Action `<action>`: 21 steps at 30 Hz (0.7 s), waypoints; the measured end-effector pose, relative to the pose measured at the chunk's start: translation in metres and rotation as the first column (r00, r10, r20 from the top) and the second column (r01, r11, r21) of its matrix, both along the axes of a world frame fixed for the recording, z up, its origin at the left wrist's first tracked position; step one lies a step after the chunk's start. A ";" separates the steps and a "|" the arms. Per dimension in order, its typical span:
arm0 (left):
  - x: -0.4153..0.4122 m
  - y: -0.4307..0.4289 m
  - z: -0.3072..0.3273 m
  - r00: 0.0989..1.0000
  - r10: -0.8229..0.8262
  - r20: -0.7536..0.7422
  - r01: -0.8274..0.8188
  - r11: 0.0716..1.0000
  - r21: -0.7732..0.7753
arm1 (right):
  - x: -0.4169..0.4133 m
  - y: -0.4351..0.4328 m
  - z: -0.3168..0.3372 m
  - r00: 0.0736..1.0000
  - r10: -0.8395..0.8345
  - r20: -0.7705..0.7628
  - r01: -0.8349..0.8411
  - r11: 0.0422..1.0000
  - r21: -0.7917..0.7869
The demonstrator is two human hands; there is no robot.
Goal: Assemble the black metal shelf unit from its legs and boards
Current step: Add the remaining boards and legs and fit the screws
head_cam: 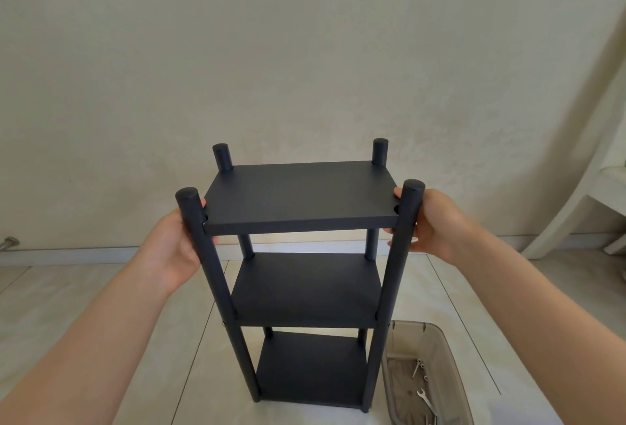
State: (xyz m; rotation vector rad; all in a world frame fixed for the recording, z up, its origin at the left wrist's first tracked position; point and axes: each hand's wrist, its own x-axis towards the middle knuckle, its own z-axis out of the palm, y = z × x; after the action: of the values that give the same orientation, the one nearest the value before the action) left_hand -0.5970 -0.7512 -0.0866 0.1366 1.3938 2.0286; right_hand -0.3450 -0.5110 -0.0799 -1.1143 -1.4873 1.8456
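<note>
Head view: the shelf unit (305, 289) stands on the floor (50, 289), three boards (298, 197) fitted on four legs (394, 272). The left grip (176, 248) and right grip (437, 221) each clasp a front leg. Assembly looks all but done.

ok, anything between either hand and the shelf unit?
Nothing visible. The left hand grips the front left leg and the right hand grips the front right leg, both at the top board.

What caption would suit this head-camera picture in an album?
The left hand and right hand grip the near legs of the standing black shelf unit, a tray of tools beside it.
</note>
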 end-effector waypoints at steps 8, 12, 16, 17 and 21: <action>-0.003 0.000 -0.001 1.000 0.000 0.022 0.000 1.000 0.012 | -0.004 -0.012 0.003 0.996 -0.078 -0.044 0.076 0.996 -0.037; -0.005 -0.002 -0.005 0.999 -0.033 0.007 0.033 0.999 0.011 | -0.001 -0.011 0.003 0.996 -0.090 -0.001 0.090 0.996 -0.014; -0.007 -0.003 -0.005 0.999 -0.040 0.002 0.040 0.999 0.006 | 0.003 -0.008 0.002 0.995 -0.101 0.007 0.100 0.994 0.031; -0.007 -0.002 -0.005 0.999 -0.042 -0.006 0.042 0.999 -0.004 | 0.004 -0.009 -0.001 0.995 -0.096 0.013 0.096 0.995 0.037; -0.006 -0.002 -0.008 0.999 -0.037 -0.015 0.037 0.999 -0.021 | 0.005 -0.013 -0.001 0.994 -0.107 0.020 0.106 0.994 0.030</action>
State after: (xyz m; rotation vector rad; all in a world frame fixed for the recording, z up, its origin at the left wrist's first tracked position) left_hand -0.6033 -0.7534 -0.0943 0.1684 1.4112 1.9865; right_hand -0.3402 -0.5239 -0.0814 -1.1795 -1.4333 1.7399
